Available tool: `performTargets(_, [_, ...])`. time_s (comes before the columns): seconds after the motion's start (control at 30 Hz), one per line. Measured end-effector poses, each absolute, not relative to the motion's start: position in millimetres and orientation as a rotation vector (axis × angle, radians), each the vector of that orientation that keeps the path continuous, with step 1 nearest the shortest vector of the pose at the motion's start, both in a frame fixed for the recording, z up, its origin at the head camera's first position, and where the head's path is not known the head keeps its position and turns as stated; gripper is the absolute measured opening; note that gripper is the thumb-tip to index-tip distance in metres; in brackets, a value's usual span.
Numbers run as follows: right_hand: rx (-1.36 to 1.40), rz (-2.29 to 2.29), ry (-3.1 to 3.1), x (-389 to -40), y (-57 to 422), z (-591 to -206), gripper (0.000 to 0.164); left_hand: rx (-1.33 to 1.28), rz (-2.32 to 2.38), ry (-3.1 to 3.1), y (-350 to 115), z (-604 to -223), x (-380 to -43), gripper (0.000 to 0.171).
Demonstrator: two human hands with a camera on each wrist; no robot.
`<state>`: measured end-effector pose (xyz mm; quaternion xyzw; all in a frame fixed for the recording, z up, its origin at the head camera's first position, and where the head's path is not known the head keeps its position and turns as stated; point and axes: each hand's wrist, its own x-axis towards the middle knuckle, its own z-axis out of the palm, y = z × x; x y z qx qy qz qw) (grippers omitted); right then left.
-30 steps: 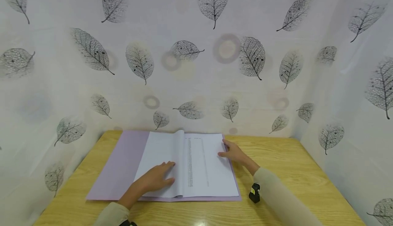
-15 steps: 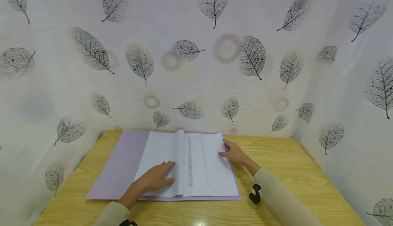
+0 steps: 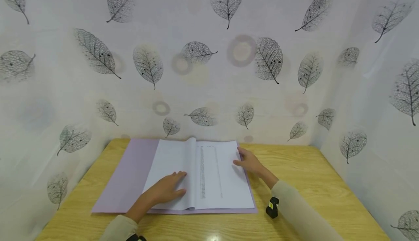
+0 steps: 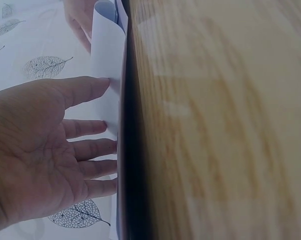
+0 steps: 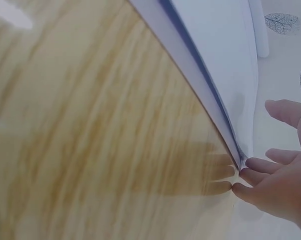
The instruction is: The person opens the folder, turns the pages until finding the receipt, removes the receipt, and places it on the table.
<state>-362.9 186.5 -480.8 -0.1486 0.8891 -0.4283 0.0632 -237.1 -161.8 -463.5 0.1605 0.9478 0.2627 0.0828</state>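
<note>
A lilac folder (image 3: 131, 175) lies spread on the table, with a stack of white sheets in it. Columns of small print run down the right-hand page (image 3: 234, 183). The turned sheets (image 3: 168, 153) on the left bulge into a roll along the fold. My left hand (image 3: 166, 189) rests its fingertips on these turned sheets, thumb spread, as the left wrist view (image 4: 40, 150) also has it. At the right edge of the folder is my right hand (image 3: 250, 161). In the right wrist view, its extended fingertips (image 5: 250, 175) touch the edge and the thumb stands apart.
The wooden table (image 3: 294, 183) extends on both sides of the folder and in front of it. A pale curtain (image 3: 209, 88) printed with leaves hangs behind and at both sides. A black strap device (image 3: 272, 207) is worn at the right sleeve.
</note>
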Motion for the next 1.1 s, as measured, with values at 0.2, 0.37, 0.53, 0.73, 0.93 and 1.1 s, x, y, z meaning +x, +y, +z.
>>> performTargets(0.2, [-0.447,-1.335,2.651,-364,182,-479,0.073,0.476,0.789,2.841,-165,-464,-238,0.067])
performTargets(0.37, [-0.461,-1.264,2.688,-368,178,-480,0.074,0.475,0.795,2.845,-166,-464,-238,0.067])
performTargets(0.53, [-0.453,-1.158,2.724,-377,178,-481,0.079,0.466,0.796,2.840,-165,-464,-238,0.066])
performTargets(0.73, [-0.434,-1.088,2.739,-390,179,-480,0.086,0.457,0.782,2.842,-164,-463,-238,0.067])
performTargets(0.93, [-0.462,-1.039,2.749,-400,178,-475,0.088,0.419,0.798,2.809,-163,-461,-237,0.067])
performTargets(1.1, [-0.457,-1.028,2.753,-406,177,-473,0.087,0.431,0.802,2.802,-162,-460,-237,0.067])
